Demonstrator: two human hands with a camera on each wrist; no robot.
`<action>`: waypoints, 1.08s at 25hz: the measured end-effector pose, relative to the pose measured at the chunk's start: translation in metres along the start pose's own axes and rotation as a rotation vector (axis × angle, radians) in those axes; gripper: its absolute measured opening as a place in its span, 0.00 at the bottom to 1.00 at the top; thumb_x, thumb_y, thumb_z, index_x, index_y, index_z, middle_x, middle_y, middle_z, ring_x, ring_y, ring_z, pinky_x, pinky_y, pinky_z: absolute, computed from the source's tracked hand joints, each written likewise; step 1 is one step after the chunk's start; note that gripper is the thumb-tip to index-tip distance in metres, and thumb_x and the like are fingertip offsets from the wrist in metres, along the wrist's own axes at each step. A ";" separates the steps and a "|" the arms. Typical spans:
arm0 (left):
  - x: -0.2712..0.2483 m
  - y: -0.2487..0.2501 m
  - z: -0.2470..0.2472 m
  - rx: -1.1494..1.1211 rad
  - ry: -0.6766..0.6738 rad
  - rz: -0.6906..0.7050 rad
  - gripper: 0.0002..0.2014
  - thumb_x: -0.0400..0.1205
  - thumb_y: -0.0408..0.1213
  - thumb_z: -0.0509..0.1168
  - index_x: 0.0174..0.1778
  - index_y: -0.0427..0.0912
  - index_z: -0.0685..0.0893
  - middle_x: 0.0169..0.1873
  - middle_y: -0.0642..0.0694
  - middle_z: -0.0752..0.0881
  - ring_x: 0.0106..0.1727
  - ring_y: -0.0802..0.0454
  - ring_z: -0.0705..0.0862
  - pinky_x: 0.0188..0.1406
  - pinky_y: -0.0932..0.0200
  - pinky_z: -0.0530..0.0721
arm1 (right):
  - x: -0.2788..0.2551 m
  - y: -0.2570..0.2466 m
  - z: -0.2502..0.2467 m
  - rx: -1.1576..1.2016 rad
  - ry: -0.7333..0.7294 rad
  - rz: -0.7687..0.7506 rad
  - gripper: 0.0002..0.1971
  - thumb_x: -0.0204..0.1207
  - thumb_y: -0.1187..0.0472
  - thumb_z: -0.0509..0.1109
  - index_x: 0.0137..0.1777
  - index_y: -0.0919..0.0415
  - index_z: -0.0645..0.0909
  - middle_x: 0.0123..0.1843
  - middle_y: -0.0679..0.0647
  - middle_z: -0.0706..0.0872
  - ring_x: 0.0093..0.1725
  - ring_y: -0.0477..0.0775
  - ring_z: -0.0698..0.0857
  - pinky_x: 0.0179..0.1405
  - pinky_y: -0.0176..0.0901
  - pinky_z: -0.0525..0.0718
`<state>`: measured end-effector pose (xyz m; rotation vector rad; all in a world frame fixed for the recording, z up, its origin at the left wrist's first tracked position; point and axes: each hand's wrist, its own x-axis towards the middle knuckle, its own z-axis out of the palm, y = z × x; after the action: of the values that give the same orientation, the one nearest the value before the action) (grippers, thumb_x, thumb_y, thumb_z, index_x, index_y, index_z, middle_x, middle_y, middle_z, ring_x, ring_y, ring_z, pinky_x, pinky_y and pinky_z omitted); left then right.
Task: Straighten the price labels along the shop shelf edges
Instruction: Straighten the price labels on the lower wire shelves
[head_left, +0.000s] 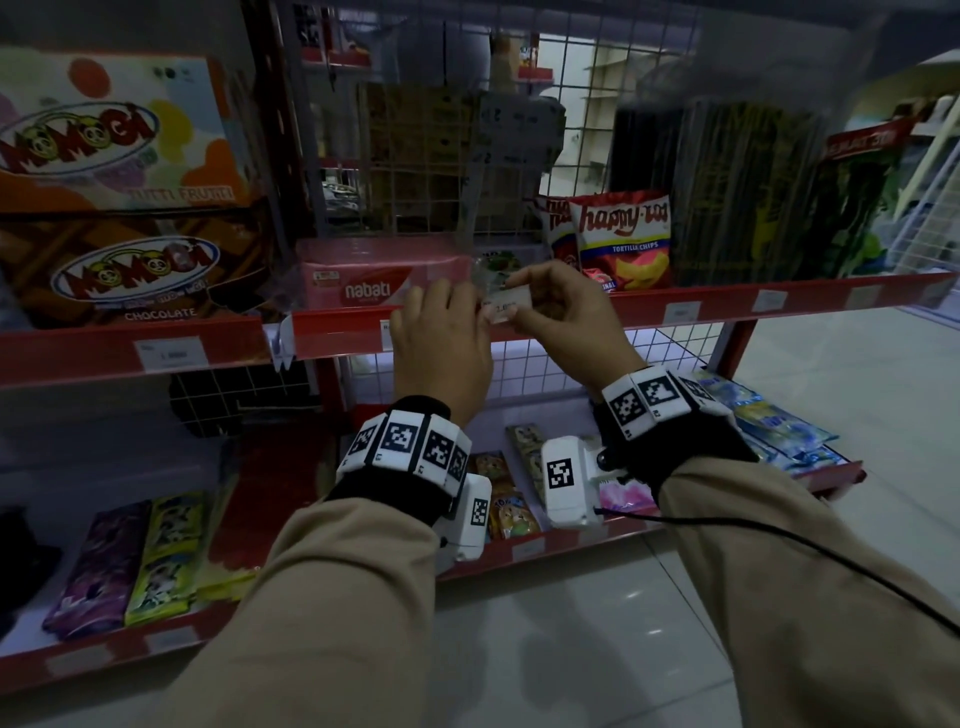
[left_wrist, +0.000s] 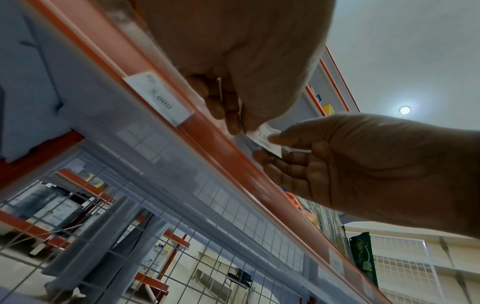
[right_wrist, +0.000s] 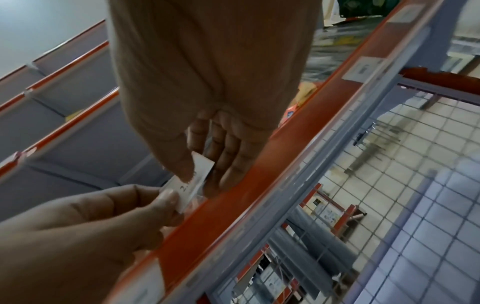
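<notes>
A small white price label (head_left: 506, 305) is off the red shelf edge strip (head_left: 337, 332) and held just above it. My left hand (head_left: 480, 309) pinches its left end between thumb and fingers. The thumb and forefinger of my right hand (head_left: 514, 292) pinch its right part. In the right wrist view the label (right_wrist: 198, 174) shows a printed number, with my right thumb on top and the left thumb (right_wrist: 168, 196) at its lower corner. In the left wrist view the label (left_wrist: 265, 138) sits between both hands, and a second label (left_wrist: 158, 98) stays in the strip.
More labels (head_left: 680, 312) (head_left: 171, 354) sit in the strip to the right and left. A pink nabati pack (head_left: 374, 288), a happy tos chip bag (head_left: 623, 239) and Momogi boxes (head_left: 114, 260) stand on the shelf. Sachets (head_left: 498, 499) lie on the lower shelf. Tiled floor (head_left: 831, 374) lies to the right.
</notes>
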<state>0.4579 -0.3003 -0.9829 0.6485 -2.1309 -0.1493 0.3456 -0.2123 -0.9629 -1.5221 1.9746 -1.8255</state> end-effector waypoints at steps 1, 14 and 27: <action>0.000 0.000 0.000 0.005 0.002 0.000 0.09 0.85 0.41 0.58 0.53 0.41 0.79 0.52 0.44 0.80 0.57 0.43 0.72 0.53 0.53 0.64 | 0.000 0.000 -0.003 -0.078 -0.001 -0.034 0.09 0.75 0.69 0.71 0.54 0.61 0.82 0.44 0.49 0.87 0.43 0.41 0.86 0.44 0.32 0.85; -0.005 0.010 0.006 0.113 -0.058 0.106 0.13 0.82 0.44 0.62 0.57 0.42 0.82 0.55 0.42 0.76 0.59 0.42 0.71 0.57 0.49 0.67 | 0.005 0.010 -0.034 -0.523 0.080 -0.043 0.06 0.79 0.64 0.66 0.50 0.58 0.85 0.48 0.54 0.86 0.54 0.59 0.82 0.56 0.55 0.81; -0.002 0.020 0.016 0.215 -0.101 0.068 0.10 0.83 0.43 0.58 0.58 0.51 0.80 0.53 0.44 0.74 0.57 0.43 0.69 0.52 0.50 0.61 | 0.001 0.009 -0.038 -0.719 -0.040 -0.036 0.09 0.77 0.58 0.66 0.55 0.53 0.82 0.54 0.53 0.80 0.62 0.61 0.70 0.61 0.59 0.74</action>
<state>0.4385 -0.2844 -0.9870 0.7044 -2.2832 0.0880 0.3161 -0.1871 -0.9583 -1.7115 2.7663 -1.1080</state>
